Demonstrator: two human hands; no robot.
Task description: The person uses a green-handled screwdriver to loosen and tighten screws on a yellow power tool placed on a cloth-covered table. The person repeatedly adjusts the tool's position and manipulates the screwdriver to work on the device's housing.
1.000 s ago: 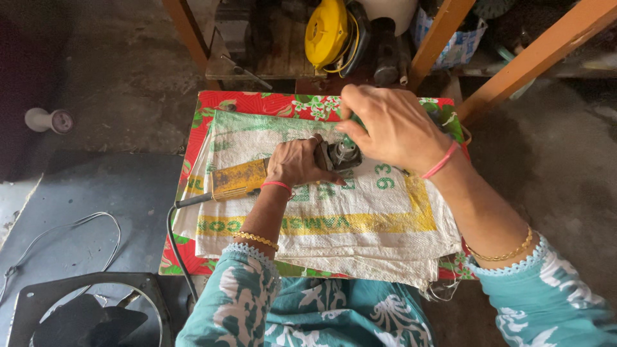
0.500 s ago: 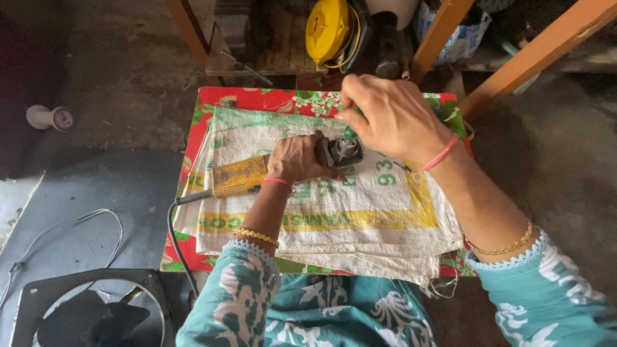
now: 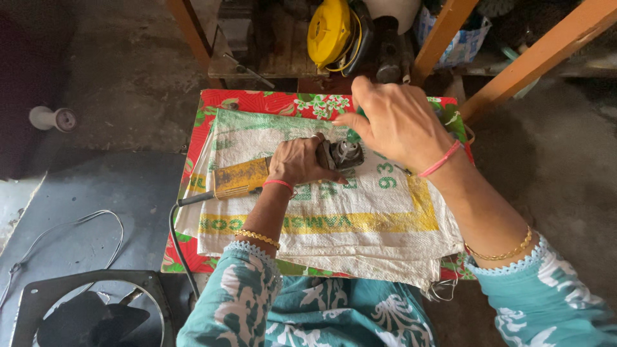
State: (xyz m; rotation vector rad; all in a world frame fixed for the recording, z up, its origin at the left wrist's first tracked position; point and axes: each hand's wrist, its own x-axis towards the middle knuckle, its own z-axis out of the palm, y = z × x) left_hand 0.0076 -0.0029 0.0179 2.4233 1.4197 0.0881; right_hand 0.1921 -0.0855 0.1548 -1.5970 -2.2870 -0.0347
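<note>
A yellow angle grinder [image 3: 241, 177] lies on a folded white woven sack [image 3: 360, 218] that covers a small table. My left hand [image 3: 297, 160] is wrapped around the grinder's body just behind its grey metal head [image 3: 340, 154]. My right hand [image 3: 395, 122] hovers over the head with fingers spread and fingertips close to the spindle; I cannot see anything held in it. The grinder's black cord [image 3: 177, 241] runs off the table's left edge.
A red floral cloth [image 3: 257, 101] shows under the sack. A yellow power tool [image 3: 329, 29] sits on a low wooden shelf behind, between orange wooden legs [image 3: 533, 54]. On the floor at left lie a black fan frame [image 3: 83, 311], a thin wire [image 3: 71, 228] and a white object [image 3: 51, 118].
My right hand has lifted slightly off the grinder head and its fingers have spread. The left hand keeps its grip on the grinder body.
</note>
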